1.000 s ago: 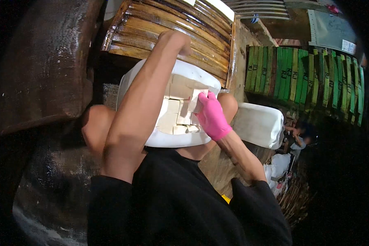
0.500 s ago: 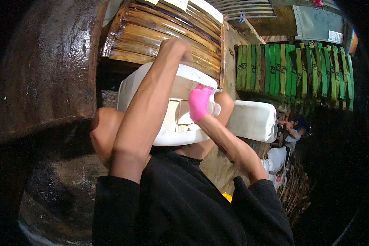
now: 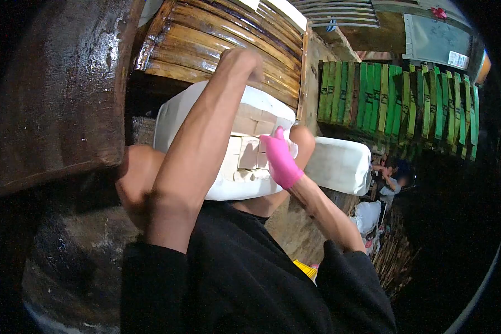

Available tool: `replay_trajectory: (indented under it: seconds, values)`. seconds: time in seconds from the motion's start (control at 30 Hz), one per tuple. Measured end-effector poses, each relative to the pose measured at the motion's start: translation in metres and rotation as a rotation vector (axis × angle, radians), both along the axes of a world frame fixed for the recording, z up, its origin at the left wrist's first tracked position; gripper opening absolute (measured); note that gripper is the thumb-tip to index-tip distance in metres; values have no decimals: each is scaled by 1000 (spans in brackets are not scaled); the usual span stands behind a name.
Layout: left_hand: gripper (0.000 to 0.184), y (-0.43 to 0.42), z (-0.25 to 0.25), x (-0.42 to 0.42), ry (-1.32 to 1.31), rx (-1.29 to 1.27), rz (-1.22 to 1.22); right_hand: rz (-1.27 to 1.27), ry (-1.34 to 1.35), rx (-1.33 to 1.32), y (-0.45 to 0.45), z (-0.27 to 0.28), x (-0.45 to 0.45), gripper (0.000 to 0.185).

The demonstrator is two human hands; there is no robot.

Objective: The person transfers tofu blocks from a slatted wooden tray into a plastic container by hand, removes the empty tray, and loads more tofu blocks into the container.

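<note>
Between my knees stands a white plastic container with its top cut open. Inside it, several pale square blocks, tofu-like in look, lie in rows. My right hand, in a pink glove, is over the right side of the blocks, inside the rim. Its thumb and forefinger are apart, with nothing visible between them; the other fingers are hidden. My bare left hand reaches across the container to its far side, bent down at the wrist before a wet slatted wooden rack. Its fingers are out of sight.
A second white jug lies right of my knee. Green slatted racks marked RJ stand behind it. A dark wet wooden surface rises at left. Another person sits far right, near a white sack.
My right hand has moved down from the container's rim toward the blocks, and its thumb and forefinger have spread. More blocks show now. My left hand has hardly moved.
</note>
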State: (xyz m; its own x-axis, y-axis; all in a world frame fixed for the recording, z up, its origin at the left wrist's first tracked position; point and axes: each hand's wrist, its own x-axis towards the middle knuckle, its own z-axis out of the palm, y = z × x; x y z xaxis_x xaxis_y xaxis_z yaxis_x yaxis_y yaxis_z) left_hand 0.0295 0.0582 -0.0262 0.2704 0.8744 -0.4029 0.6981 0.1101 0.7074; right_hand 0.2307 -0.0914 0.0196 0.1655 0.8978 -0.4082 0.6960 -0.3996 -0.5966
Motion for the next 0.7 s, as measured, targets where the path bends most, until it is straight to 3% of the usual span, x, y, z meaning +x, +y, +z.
replay_trajectory:
  seconds: [0.13, 0.27, 0.3, 0.4, 0.43, 0.47, 0.53, 0.6, 0.67, 0.7]
  values:
    - [57, 7, -8, 0, 7, 25, -43, -7, 203, -111, -8, 24, 2, 52]
    - [56, -11, 16, -9, 25, 60, -43, 108, 50, -149, -1, 17, -3, 49]
    - [55, -11, 16, -9, 51, 66, -46, 226, 24, -49, 0, 5, 4, 45]
    - [53, -22, 18, -10, 36, 91, -30, 352, -28, -212, 9, 3, 21, 46]
    - [52, -21, 18, -13, 21, 112, -12, 365, -71, -262, 7, 17, 17, 54]
    - [50, -14, -9, -8, 24, 225, 8, 401, -39, -106, -7, 26, 15, 56]
    - [48, -19, 1, -12, 37, 170, 18, 677, 174, -441, 15, 88, 9, 51]
    - [47, -26, 19, -14, 40, 99, 18, 592, 460, -776, 59, 132, 4, 56]
    - [50, -26, 19, -19, 57, 76, 7, 496, 851, -542, 119, 126, 36, 49]
    - [50, -28, 20, -19, 64, 88, 29, 420, 874, -375, 157, 117, 48, 53]
